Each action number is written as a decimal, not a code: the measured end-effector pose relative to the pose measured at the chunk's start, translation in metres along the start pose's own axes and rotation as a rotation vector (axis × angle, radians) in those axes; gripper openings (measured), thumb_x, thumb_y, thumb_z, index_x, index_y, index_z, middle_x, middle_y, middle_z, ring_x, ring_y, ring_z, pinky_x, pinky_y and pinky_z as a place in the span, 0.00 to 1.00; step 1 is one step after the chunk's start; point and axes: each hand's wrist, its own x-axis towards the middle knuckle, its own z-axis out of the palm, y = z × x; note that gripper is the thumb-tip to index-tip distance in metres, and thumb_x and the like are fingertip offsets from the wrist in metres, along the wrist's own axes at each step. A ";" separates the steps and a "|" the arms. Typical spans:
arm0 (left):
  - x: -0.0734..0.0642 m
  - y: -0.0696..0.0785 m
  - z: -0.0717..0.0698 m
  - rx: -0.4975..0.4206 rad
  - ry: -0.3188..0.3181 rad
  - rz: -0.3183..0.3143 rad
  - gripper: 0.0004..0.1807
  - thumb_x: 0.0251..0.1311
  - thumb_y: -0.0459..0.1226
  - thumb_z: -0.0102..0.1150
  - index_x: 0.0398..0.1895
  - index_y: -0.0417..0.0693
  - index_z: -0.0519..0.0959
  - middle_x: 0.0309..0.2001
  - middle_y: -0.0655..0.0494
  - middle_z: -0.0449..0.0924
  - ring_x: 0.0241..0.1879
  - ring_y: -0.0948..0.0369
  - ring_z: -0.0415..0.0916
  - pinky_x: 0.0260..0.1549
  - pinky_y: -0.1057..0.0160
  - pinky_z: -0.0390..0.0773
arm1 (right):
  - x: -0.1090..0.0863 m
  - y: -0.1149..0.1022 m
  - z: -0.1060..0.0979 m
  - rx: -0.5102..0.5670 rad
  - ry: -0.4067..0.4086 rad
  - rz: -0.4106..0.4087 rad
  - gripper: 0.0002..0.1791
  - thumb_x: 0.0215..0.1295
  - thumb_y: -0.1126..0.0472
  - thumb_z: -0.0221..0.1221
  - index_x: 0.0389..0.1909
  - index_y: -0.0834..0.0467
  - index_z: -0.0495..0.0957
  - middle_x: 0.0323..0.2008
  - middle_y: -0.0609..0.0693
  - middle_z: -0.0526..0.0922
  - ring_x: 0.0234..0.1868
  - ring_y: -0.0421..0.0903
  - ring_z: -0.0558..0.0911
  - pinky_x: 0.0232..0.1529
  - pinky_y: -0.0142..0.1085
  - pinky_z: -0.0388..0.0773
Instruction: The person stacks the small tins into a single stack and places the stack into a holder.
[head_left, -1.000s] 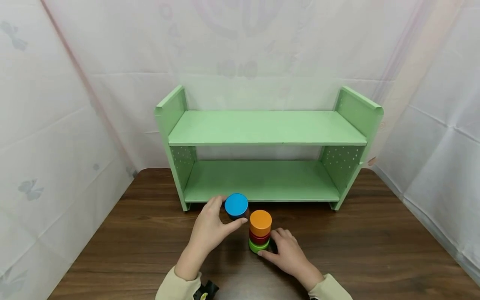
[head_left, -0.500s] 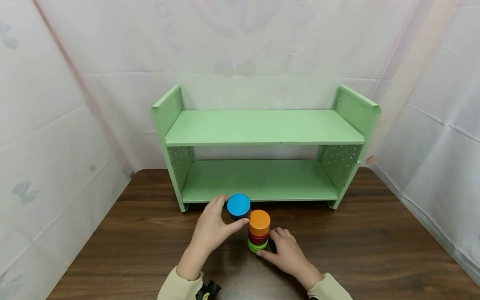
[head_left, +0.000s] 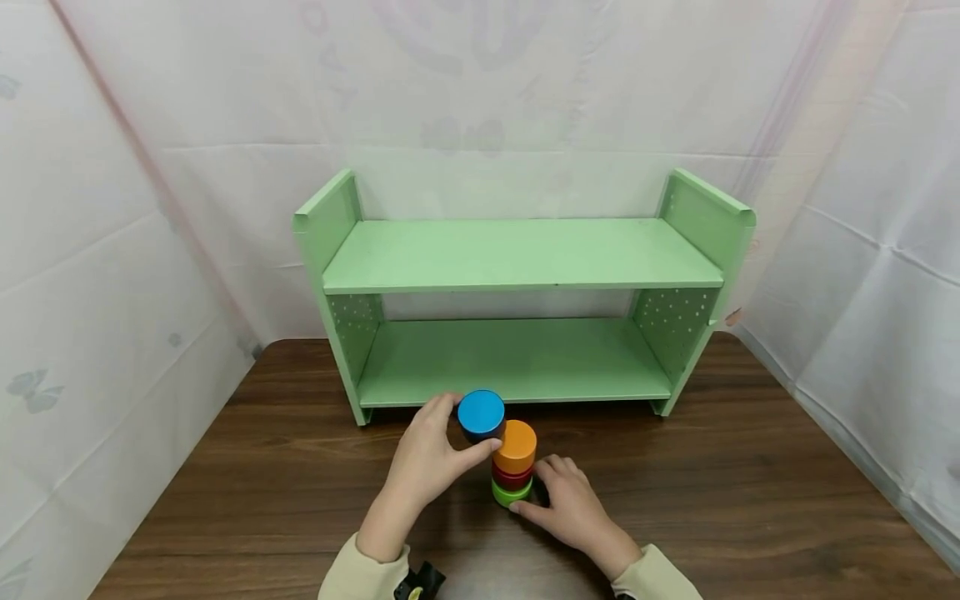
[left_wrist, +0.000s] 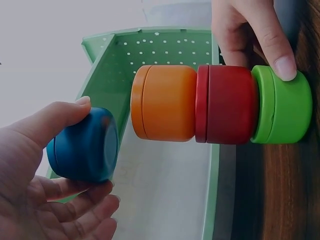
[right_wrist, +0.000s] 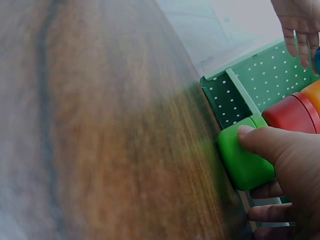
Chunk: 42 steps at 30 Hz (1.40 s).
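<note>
My left hand point(head_left: 426, 460) pinches a small blue round tin point(left_wrist: 87, 145) between thumb and fingers. It holds the tin in the air, up and left of a three-tin stack. That stack has a green tin point(left_wrist: 282, 105) at the bottom, a red tin point(left_wrist: 227, 105) in the middle and an orange tin point(head_left: 515, 444) on top. My right hand point(head_left: 568, 507) grips the green tin, its thumb on the near side, as the right wrist view shows. The blue tin and the orange tin stand apart in the left wrist view, with a gap between them.
A green two-tier shelf point(head_left: 517, 254) stands behind the hands on the dark wooden table point(head_left: 720, 467). White patterned sheets point(head_left: 510, 100) hang behind the shelf and at both sides of the table.
My left hand has brought the blue tin slightly to the right, nearer the top of the stack. The right hand stays on the green tin. The whole head view has shifted a little.
</note>
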 end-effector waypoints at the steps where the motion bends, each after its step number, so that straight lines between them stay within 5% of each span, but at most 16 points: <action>1: 0.000 0.000 0.000 -0.002 -0.002 0.000 0.32 0.45 0.51 0.73 0.50 0.43 0.75 0.48 0.50 0.78 0.49 0.52 0.75 0.48 0.49 0.77 | 0.000 0.000 0.000 -0.001 -0.001 0.000 0.29 0.55 0.39 0.64 0.48 0.59 0.78 0.44 0.52 0.77 0.45 0.49 0.74 0.48 0.53 0.72; 42: 0.008 0.014 0.021 -0.021 -0.146 0.009 0.35 0.47 0.54 0.71 0.53 0.43 0.74 0.52 0.49 0.76 0.52 0.50 0.74 0.45 0.48 0.77 | 0.000 0.003 0.002 -0.022 -0.005 -0.013 0.29 0.57 0.38 0.62 0.49 0.56 0.77 0.45 0.50 0.77 0.46 0.49 0.74 0.47 0.52 0.72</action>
